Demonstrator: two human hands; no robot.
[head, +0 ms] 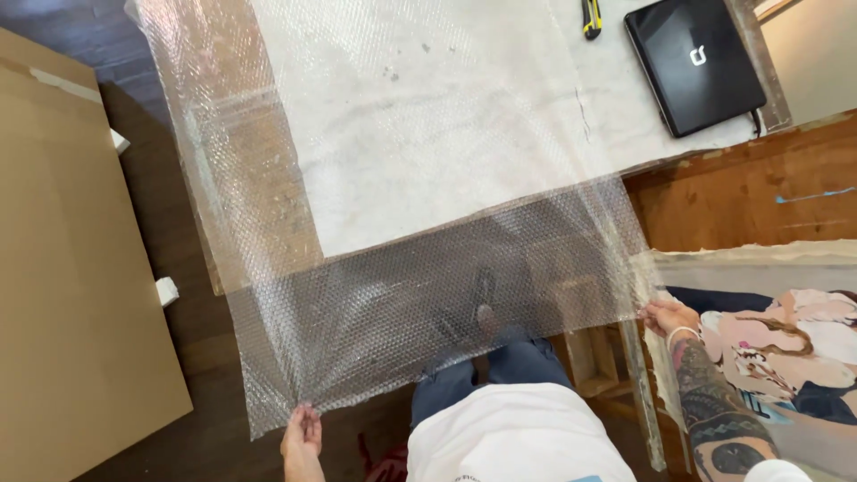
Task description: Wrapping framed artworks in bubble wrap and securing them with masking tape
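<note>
L hand (302, 435) & R hand (665, 315): each grip pinched on bubble wrap (402, 223) edge.

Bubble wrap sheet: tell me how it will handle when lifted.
Likely floppy: the bubble wrap sags off the table edge between the left hand and right hand. Probably very light, since fingertip pinches hold it. May slide easily.

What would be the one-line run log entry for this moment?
left hand: pinches bubble wrap sheet corner | right hand: holds opposite edge | sheet: spread over white table | nearby: painting, laptop, cardboard
</note>
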